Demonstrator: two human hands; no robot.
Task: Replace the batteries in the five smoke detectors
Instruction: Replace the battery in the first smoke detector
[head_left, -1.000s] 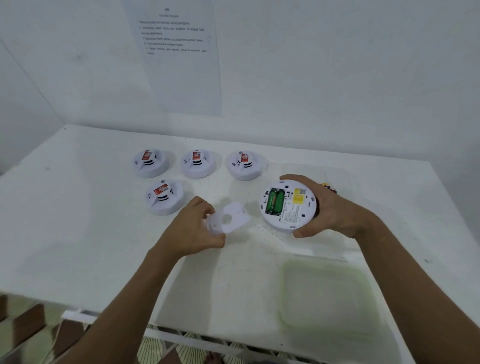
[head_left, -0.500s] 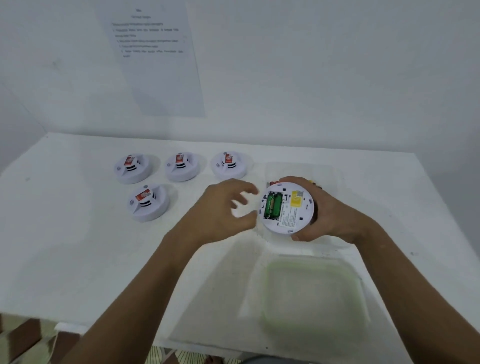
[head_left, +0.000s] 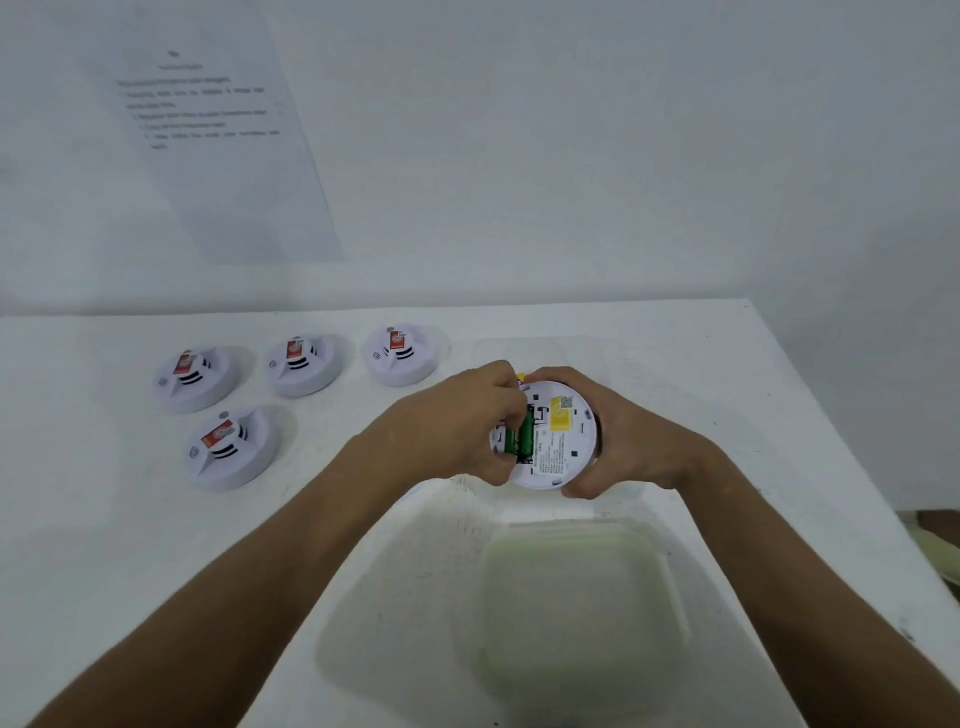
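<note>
Right hand (head_left: 631, 441) grips the round white plastic smoke detector (head_left: 553, 434) underside-up above the white desk (head_left: 104, 545). Left hand (head_left: 457, 426), fingers curled, digs at green cylindrical batteries (head_left: 522, 434), their long axis running away from the person, directly under its fingertips.

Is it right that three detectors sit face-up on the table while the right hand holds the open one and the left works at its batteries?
Not quite: the head view shows four detectors face-up on the table, not three. The rest stands: the right hand holds the open one and the left hand works at its batteries.
</note>
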